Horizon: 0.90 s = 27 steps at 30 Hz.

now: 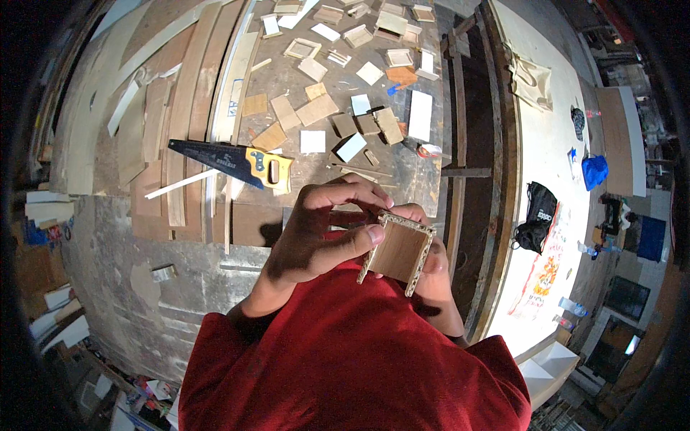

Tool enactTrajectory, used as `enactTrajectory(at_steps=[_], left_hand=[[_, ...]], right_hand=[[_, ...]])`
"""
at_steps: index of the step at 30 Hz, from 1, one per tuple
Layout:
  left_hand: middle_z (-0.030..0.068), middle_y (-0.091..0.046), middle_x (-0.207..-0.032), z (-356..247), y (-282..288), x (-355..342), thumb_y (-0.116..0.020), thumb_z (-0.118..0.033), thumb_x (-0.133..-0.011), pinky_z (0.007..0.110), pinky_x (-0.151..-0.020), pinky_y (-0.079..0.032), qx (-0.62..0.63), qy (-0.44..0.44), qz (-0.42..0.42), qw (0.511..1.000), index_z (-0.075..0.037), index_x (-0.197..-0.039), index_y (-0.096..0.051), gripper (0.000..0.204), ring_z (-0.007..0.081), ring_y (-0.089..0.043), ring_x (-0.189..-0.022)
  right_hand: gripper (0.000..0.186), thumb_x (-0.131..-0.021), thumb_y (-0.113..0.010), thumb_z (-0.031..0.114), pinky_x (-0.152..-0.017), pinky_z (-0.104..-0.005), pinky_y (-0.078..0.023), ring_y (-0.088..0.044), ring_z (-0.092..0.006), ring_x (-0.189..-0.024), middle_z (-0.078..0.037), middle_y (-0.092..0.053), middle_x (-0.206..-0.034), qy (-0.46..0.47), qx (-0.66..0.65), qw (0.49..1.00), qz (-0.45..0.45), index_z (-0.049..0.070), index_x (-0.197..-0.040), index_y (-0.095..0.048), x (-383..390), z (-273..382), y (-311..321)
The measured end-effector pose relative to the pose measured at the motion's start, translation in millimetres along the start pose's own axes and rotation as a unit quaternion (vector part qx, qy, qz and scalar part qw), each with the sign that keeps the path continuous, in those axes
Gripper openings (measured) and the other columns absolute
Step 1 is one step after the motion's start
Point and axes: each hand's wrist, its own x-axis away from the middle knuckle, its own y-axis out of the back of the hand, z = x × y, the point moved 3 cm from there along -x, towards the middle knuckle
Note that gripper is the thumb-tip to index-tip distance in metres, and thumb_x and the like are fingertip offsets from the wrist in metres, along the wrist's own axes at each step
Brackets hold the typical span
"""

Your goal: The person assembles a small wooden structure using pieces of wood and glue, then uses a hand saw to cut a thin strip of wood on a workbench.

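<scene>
Between my two hands I hold a small three-sided box of wood-grain chipboard [397,251], with rough particle edges facing up and its open side toward my body. My left hand [334,230] grips its left wall and back corner, thumb along the edge and fingers curled over the top. On the other side, my right hand [431,260] closes round the right wall; its fingers are partly hidden behind the box. Just beyond my hands the worktable [287,165] carries many small board pieces. A handsaw [230,161] with a yellow handle lies to the left of them.
Small boxes and frames [302,49] are scattered over the far tabletop, with loose panels [316,108] nearer. Long planks [183,108] lie on the left. On the right, beyond a dark gap, a pale board [539,144] holds a black drawstring bag [535,215] and blue cloth [594,172].
</scene>
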Motion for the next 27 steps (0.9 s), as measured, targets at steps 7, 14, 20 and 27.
enactTrajectory(at_steps=[7,14,20,27], left_hand=[[0.0111,-0.065,-0.112,7.2,2.1,5.8,-0.071,-0.008,-0.084,0.036,-0.089,-0.057,0.028,-0.004,-0.018,0.999,-0.001,-0.114,-0.063,0.032,0.0199,-0.066,-0.103],[0.0112,-0.064,-0.114,10.9,7.2,3.6,-0.072,-0.009,-0.085,0.037,-0.090,-0.057,0.021,-0.006,-0.004,1.000,-0.004,-0.117,-0.059,0.035,0.0210,-0.065,-0.104],[0.0108,-0.064,-0.113,9.1,9.2,1.3,-0.072,-0.010,-0.085,0.038,-0.091,-0.056,0.002,0.011,0.009,1.000,-0.004,-0.116,-0.059,0.034,0.0205,-0.065,-0.104],[0.0111,-0.065,-0.111,15.3,11.6,3.6,-0.072,-0.010,-0.084,0.036,-0.090,-0.056,0.042,0.023,-0.005,0.999,-0.002,-0.111,-0.062,0.029,0.0197,-0.065,-0.104]], right_hand=[[0.111,-0.047,-0.097,0.055,-0.098,-0.0341,-0.050,-0.068,-0.0220,-0.105,-0.018,-0.069,-0.117,-0.005,-0.020,0.998,0.053,-0.013,-0.125,-0.058,-10.7,-11.0,8.6],[0.108,-0.051,-0.096,0.053,-0.097,-0.0354,-0.050,-0.068,-0.0236,-0.105,-0.019,-0.069,-0.117,0.006,-0.031,0.996,0.088,-0.015,-0.126,-0.057,-16.4,-12.4,10.5],[0.109,-0.053,-0.095,0.052,-0.098,-0.0396,-0.050,-0.067,-0.0265,-0.107,-0.022,-0.067,-0.120,0.006,-0.034,0.998,0.043,-0.014,-0.128,-0.053,-12.9,-15.1,16.0],[0.107,-0.052,-0.097,0.047,-0.096,-0.0420,-0.052,-0.068,-0.0273,-0.105,-0.022,-0.067,-0.118,0.039,-0.076,0.996,0.000,-0.014,-0.128,-0.054,-11.8,-22.2,10.5]])
